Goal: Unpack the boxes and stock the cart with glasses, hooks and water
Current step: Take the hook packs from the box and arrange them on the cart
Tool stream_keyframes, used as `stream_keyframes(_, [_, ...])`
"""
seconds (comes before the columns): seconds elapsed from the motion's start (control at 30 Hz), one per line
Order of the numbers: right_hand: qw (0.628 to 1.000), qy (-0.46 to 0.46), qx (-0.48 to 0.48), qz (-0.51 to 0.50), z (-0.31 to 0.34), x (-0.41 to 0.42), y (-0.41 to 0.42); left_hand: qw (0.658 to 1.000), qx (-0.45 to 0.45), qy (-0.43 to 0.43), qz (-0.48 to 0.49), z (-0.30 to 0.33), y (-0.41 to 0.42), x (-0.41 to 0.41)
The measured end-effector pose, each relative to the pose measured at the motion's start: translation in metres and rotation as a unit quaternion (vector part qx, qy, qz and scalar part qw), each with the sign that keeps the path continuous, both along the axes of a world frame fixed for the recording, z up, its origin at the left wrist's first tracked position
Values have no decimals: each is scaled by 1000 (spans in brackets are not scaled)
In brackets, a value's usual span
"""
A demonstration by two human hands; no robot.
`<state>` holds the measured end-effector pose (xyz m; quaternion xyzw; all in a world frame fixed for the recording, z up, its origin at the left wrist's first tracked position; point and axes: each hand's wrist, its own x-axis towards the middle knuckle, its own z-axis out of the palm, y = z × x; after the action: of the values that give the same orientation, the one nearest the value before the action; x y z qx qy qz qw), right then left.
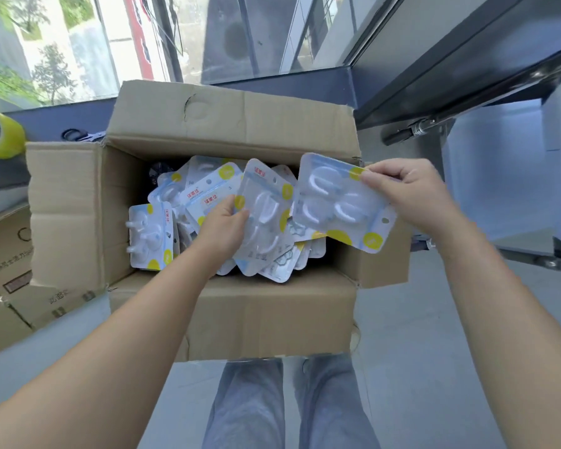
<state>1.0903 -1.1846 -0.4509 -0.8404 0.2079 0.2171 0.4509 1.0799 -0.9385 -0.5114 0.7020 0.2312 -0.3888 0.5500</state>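
An open cardboard box [234,315] stands on the floor in front of me, filled with several blister packs of white hooks on blue-and-yellow cards. My left hand [222,228] grips a fanned stack of hook packs [263,222] over the middle of the box. My right hand [412,192] pinches the top corner of one hook pack [334,205], holding it above the box's right side. More packs [149,234] lie loose in the box's left part.
A yellow tape roll [0,132] and scissors [78,135] rest on the ledge at the left. Printed cardboard boxes [7,270] sit to the left on the floor. A metal frame [531,254] stands at the right. My legs [289,406] are below.
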Motion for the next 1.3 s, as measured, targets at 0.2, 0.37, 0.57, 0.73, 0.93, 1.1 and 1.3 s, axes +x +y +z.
stream_keyframes(0.2, [918,174,-51,353,35,32,14,982,-119,76,-123,28,-22,1])
stream_keyframes(0.37, [934,121,-67,330,23,25,33,963,-193,155,-102,43,-40,-9])
stream_keyframes(0.57, [980,25,-25,195,17,5,26,956,-237,143,-102,48,-48,-20])
stream_keyframes(0.73, [992,-24,-18,126,14,-11,10,958,-238,135,-91,48,-63,-25])
stream_keyframes(0.93, [963,-168,-142,-153,33,-71,-37,962,-241,115,-56,58,-99,-41])
stream_keyframes(1.1, [906,-6,-11,-424,49,-160,-64,970,-221,104,17,70,-145,-68])
stream_keyframes(1.3, [787,75,253,-558,70,-215,-73,970,-204,55,119,96,-237,-118])
